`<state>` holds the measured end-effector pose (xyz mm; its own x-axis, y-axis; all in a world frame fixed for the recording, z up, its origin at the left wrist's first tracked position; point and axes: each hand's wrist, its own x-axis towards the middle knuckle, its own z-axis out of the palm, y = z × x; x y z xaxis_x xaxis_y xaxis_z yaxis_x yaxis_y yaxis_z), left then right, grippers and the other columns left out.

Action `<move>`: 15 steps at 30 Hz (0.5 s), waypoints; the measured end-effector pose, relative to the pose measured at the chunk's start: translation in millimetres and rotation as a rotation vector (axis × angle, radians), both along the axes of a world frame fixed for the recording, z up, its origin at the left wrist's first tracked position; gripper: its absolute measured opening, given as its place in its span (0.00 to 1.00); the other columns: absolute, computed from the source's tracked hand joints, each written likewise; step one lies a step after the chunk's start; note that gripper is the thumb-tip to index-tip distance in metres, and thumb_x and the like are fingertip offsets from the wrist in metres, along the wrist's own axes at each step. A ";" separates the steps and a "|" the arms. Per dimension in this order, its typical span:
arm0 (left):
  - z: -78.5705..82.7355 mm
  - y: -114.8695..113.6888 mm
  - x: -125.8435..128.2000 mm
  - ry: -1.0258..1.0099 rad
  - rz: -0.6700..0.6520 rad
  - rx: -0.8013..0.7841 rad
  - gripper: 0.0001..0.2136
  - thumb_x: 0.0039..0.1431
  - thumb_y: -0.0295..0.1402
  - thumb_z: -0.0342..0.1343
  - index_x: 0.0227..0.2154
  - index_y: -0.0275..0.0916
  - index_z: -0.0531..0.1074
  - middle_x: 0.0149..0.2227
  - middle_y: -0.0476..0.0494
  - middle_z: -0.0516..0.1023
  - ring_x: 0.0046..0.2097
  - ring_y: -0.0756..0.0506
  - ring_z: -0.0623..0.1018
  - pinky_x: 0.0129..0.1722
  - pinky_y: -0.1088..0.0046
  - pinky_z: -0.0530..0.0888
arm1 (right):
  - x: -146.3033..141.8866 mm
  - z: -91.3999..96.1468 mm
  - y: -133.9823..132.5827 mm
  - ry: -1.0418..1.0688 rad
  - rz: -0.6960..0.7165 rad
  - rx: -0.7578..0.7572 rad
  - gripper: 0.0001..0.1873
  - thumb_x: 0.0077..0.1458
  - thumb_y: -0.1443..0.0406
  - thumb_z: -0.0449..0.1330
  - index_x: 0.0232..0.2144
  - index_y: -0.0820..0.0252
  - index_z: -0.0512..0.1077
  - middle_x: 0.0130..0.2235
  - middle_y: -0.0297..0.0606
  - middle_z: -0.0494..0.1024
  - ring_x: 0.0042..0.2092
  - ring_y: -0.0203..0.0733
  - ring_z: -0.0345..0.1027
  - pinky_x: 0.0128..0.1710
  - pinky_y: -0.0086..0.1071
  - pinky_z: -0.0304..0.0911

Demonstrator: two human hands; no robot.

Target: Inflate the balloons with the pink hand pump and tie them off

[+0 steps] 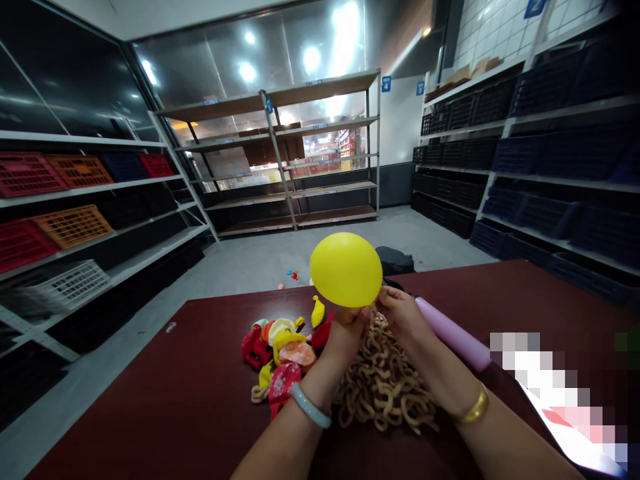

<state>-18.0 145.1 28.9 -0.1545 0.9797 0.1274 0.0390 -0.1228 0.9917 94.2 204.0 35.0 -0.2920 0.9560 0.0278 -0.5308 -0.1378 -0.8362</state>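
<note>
A blown-up yellow balloon (346,269) stands upright above the table's far edge. My left hand (349,330) is closed at its lower end, where the neck is hidden by the fingers. Just right of it, my right hand (399,308) has its fingertips pinched together close under the balloon; what they grip is too small to make out. Beneath and between my forearms lies a heap of tan, looped rubber bands (385,380). Left of my left hand is a pile of limp coloured balloons (285,340), with a small yellow balloon (318,312) beside it.
A lilac cylinder (453,333) lies right of my right hand on the dark red table (150,373). A white, partly pixelated object (560,413) is at the right. Small bits (293,274) and a dark bag-like object (395,260) are beyond the table. Shelves with crates (75,227) surround the room.
</note>
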 end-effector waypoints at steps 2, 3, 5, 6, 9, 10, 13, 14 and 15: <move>0.4 0.0 3.3 -0.092 -0.038 -0.030 0.17 0.51 0.47 0.56 0.22 0.37 0.69 0.16 0.52 0.62 0.18 0.53 0.59 0.19 0.75 0.53 | 0.0 -0.8 1.0 0.017 -0.018 -0.001 0.14 0.39 0.58 0.69 0.27 0.59 0.75 0.27 0.37 0.77 0.27 0.39 0.67 0.28 0.33 0.63; 0.6 0.4 4.2 -0.134 -0.045 -0.031 0.18 0.50 0.48 0.57 0.21 0.36 0.69 0.16 0.52 0.62 0.19 0.53 0.58 0.19 0.75 0.53 | 0.0 -0.6 0.9 0.025 -0.012 0.006 0.14 0.39 0.57 0.68 0.28 0.59 0.75 0.28 0.37 0.78 0.28 0.39 0.67 0.29 0.33 0.64; 0.6 2.1 3.3 -0.215 -0.030 -0.011 0.18 0.49 0.48 0.58 0.22 0.36 0.68 0.17 0.53 0.62 0.19 0.53 0.59 0.20 0.75 0.54 | -0.3 0.1 -0.1 0.022 0.009 0.034 0.15 0.40 0.57 0.68 0.29 0.60 0.75 0.30 0.37 0.78 0.30 0.39 0.68 0.32 0.33 0.64; 0.6 3.2 1.4 -0.246 -0.007 0.004 0.17 0.49 0.47 0.58 0.23 0.36 0.68 0.17 0.53 0.62 0.19 0.54 0.59 0.21 0.76 0.55 | -0.9 0.2 -1.0 -0.005 0.022 0.056 0.15 0.40 0.56 0.68 0.29 0.61 0.76 0.30 0.38 0.78 0.31 0.39 0.69 0.33 0.33 0.64; 1.2 6.1 -8.0 -0.216 0.105 0.029 0.16 0.51 0.46 0.56 0.23 0.36 0.68 0.17 0.53 0.63 0.20 0.53 0.61 0.22 0.76 0.57 | -5.5 -1.5 -4.6 -0.162 0.096 0.103 0.19 0.38 0.54 0.69 0.29 0.63 0.76 0.28 0.38 0.77 0.30 0.39 0.69 0.33 0.33 0.63; 1.7 6.5 -11.4 -0.136 0.136 0.039 0.15 0.53 0.45 0.55 0.23 0.36 0.69 0.17 0.52 0.65 0.21 0.52 0.63 0.23 0.75 0.59 | -7.8 -2.9 -5.9 -0.213 0.129 0.111 0.21 0.37 0.53 0.69 0.30 0.63 0.76 0.27 0.37 0.77 0.29 0.39 0.68 0.32 0.33 0.63; 3.7 5.2 -17.3 0.255 0.162 0.102 0.12 0.56 0.39 0.52 0.27 0.37 0.74 0.25 0.46 0.75 0.28 0.47 0.72 0.29 0.72 0.64 | -14.9 -7.3 -9.8 -0.229 0.181 0.102 0.23 0.36 0.52 0.70 0.31 0.63 0.77 0.28 0.39 0.78 0.30 0.41 0.69 0.31 0.34 0.63; 4.4 3.9 -17.4 0.381 0.163 0.132 0.11 0.57 0.38 0.51 0.29 0.37 0.75 0.28 0.44 0.77 0.31 0.45 0.73 0.32 0.71 0.65 | -16.3 -8.3 -11.2 -0.200 0.168 0.087 0.23 0.35 0.52 0.70 0.31 0.63 0.77 0.29 0.40 0.78 0.32 0.42 0.70 0.32 0.34 0.63; 5.0 2.3 -16.7 0.479 0.163 0.161 0.11 0.58 0.36 0.50 0.30 0.38 0.75 0.31 0.43 0.78 0.34 0.44 0.74 0.34 0.70 0.65 | -17.1 -8.9 -12.5 -0.168 0.144 0.063 0.22 0.35 0.53 0.70 0.30 0.63 0.77 0.29 0.41 0.78 0.32 0.43 0.70 0.33 0.35 0.64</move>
